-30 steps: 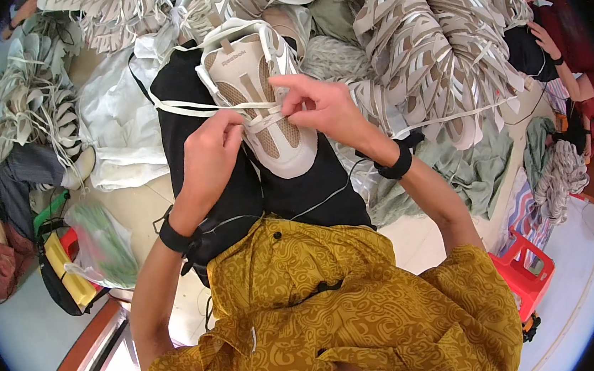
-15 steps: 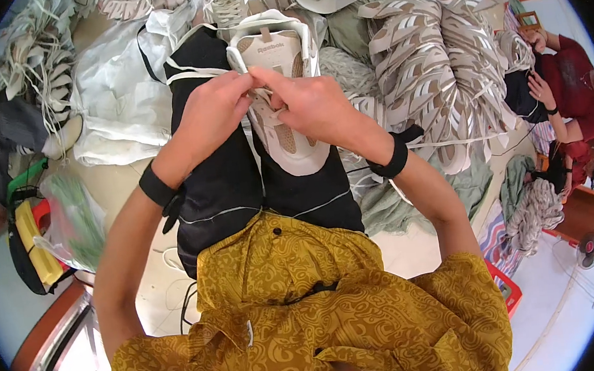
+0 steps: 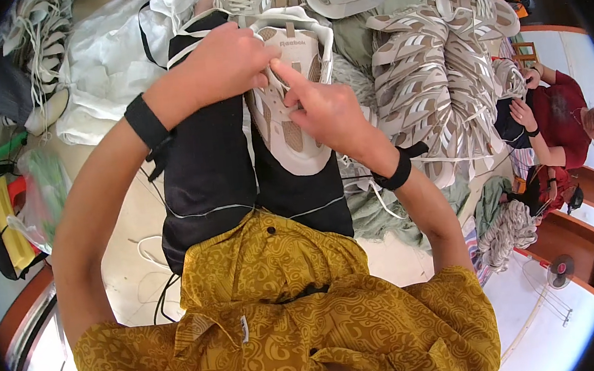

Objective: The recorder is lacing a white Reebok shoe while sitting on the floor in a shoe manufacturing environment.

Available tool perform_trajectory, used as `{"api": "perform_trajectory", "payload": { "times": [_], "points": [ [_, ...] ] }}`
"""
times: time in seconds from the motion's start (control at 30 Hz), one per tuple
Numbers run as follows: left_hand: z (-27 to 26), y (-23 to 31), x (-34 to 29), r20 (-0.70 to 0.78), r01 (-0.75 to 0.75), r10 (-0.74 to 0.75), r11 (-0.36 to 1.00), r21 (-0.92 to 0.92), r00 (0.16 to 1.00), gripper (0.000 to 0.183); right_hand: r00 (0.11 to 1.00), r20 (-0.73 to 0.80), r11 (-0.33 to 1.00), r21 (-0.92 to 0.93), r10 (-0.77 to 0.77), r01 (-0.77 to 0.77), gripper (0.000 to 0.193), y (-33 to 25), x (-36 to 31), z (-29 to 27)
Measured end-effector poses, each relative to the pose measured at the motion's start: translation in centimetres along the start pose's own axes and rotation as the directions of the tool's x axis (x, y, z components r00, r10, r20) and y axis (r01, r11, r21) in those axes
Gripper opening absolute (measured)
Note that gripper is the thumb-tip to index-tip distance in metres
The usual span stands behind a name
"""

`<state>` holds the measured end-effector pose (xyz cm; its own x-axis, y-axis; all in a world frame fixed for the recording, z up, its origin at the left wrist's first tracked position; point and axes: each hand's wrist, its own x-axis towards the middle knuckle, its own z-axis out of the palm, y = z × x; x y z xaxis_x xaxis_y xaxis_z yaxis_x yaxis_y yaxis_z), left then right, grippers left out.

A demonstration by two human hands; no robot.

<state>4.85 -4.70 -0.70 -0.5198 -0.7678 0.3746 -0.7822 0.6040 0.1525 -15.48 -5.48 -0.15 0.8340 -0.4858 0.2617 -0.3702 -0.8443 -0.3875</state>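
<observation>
Head view: looked down at two hands working over one pale shoe top (image 3: 305,63).
Shoe top: lay on the right leg (image 3: 306,209), toe toward the body, likely so the lace holes were easy to reach.
Left hand (image 3: 238,56): curled over the shoe's left edge; its grip hid what was inside, so I could not tell if it pinched.
Right hand (image 3: 331,113): leaned on the shoe, maybe to stop it sliding; its pointing finger reached out to the left hand, but I could not tell if its grip held anything.
Lace (image 3: 186,54): a white bit crossed the left leg (image 3: 201,159); the left hand blocked the rest.
Big pile (image 3: 416,88): many shoe tops, packed close at the right.
White cloth (image 3: 112,82): lay left of the legs.
Green cloth (image 3: 390,223): lay crumpled by the right arm.
Other person (image 3: 560,113): sat far right, in red.
</observation>
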Motion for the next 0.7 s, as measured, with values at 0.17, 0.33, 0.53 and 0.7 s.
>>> {"api": "perform_trajectory", "payload": {
  "times": [0.17, 0.33, 0.53, 0.7],
  "points": [
    [0.2, -1.0, 0.6, 0.065, 0.031, -0.026, 0.995, -0.09, 0.998, 0.022, 0.997, 0.059, 0.993, -0.106, -0.04, 0.046, 0.064, -0.1, 0.7, 0.2],
    [0.0, -1.1, 1.2, 0.142, 0.056, -0.041, 0.994, -0.097, 0.989, 0.021, 0.992, 0.098, 0.987, -0.128, -0.083, 0.096, 0.059, 0.3, 0.7, 0.2],
    [-0.9, -1.8, 2.0, 0.308, 0.163, -0.096, 0.966, -0.201, 0.947, 0.021, 0.987, 0.131, 0.981, -0.16, -0.088, 0.109, 0.062, -0.1, 0.9, -0.3],
    [-1.0, -2.1, 1.8, 0.293, 0.18, -0.097, 0.946, -0.27, 0.951, 0.021, 0.982, 0.184, 0.985, -0.152, -0.051, 0.079, 0.074, -0.2, 1.3, 0.0]
  ]
}}
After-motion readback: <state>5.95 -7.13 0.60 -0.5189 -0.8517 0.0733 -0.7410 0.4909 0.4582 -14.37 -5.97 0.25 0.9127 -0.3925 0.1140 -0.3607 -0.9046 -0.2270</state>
